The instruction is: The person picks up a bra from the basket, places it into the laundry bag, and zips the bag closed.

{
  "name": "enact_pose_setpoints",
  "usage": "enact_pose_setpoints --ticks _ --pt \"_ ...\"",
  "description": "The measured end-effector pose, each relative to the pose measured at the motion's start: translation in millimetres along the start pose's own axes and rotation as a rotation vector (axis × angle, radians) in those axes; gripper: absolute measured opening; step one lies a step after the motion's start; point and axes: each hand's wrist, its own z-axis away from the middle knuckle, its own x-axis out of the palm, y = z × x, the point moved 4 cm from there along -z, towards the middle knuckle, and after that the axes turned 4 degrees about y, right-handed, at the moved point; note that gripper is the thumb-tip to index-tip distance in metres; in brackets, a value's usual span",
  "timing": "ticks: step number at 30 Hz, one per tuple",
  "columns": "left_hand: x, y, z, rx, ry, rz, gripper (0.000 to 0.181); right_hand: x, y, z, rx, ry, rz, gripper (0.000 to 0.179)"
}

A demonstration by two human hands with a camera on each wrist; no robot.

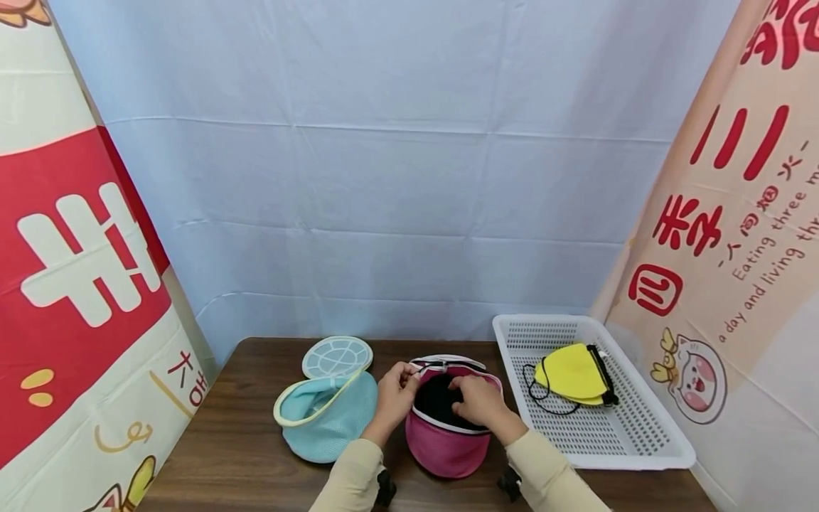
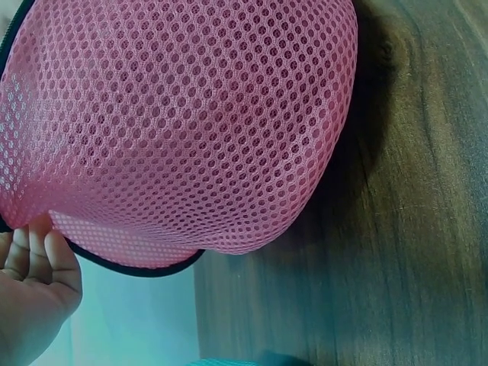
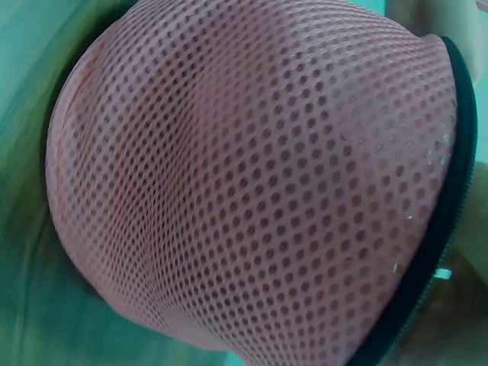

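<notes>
A pink mesh laundry bag (image 1: 448, 448) stands on the table with its zipped mouth gaping and its pale lid flap folded back. A black cloth (image 1: 438, 402) lies inside. At the rim's left side, my left hand (image 1: 397, 391) pinches the edge; its fingertips show against the mesh in the left wrist view. My right hand (image 1: 480, 402) reaches over the right rim into the mouth, its fingers against the black cloth; I cannot tell whether they grip it. The right wrist view is mostly filled by the bag's mesh side and dark zip edge.
To the left sits a light-blue mesh laundry bag (image 1: 333, 430), mouth open, its round lid (image 1: 338, 357) flopped back. A white plastic basket (image 1: 640, 455) at the right holds a yellow pouch (image 1: 572, 373) with black cords. A pale curtain (image 1: 384, 213) hangs behind the dark wooden table (image 1: 224, 441).
</notes>
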Motion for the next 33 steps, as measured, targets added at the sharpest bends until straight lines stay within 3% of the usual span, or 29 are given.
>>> enact_pose_setpoints --ticks 4,11,19,28,33 --pt "0.3 0.4 0.2 -0.001 -0.006 -0.01 0.004 9 5 -3.4 0.05 -0.136 -0.093 0.027" --pt "-1.3 2.2 -0.4 0.0 -0.019 -0.005 0.004 21 11 -8.9 0.082 -0.217 -0.123 0.026" --pt "-1.7 2.6 -0.3 -0.005 -0.019 0.011 0.004 21 8 -7.6 0.071 -0.225 -0.126 0.027" --pt "0.6 -0.4 2.6 -0.013 -0.02 0.0 0.004 -1 5 3.8 0.082 -0.144 -0.126 0.025" --pt "-2.1 -0.7 2.5 -0.002 -0.008 0.001 0.004 -7 -1 6.6 0.053 -0.142 -0.144 0.026"
